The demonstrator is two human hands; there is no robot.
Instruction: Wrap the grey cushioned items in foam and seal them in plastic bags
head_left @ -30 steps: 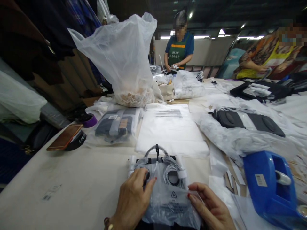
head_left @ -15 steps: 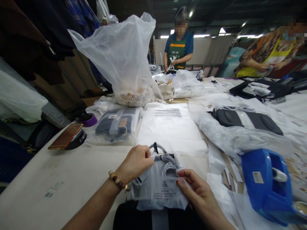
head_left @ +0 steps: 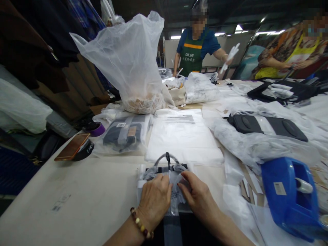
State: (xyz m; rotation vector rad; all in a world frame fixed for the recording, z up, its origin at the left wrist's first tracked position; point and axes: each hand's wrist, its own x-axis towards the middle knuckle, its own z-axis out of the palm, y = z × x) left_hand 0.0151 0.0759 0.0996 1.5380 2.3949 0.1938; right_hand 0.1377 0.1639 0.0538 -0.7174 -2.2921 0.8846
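A small clear plastic bag [head_left: 176, 200] with coiled white cables inside lies on a dark item with a grey stripe [head_left: 172, 230] at the table's near edge. My left hand [head_left: 155, 200] presses flat on the bag's left side, a bead bracelet on its wrist. My right hand [head_left: 196, 194] presses on the right side, fingertips almost touching the left hand. A grey loop with a black clip [head_left: 167, 159] sticks out past the bag's far end.
A blue tape dispenser [head_left: 288, 196] stands at the right. Ahead lie a white flat mailer [head_left: 183, 136], a bagged dark item [head_left: 125, 133], a big clear bag [head_left: 133, 65] and a phone [head_left: 72, 147]. Two other people work at the far side.
Both my hands moved from pinching the bag's edges to pressing it flat, close together. The bag now lies lower on the dark item. The person in the green apron raised an arm.
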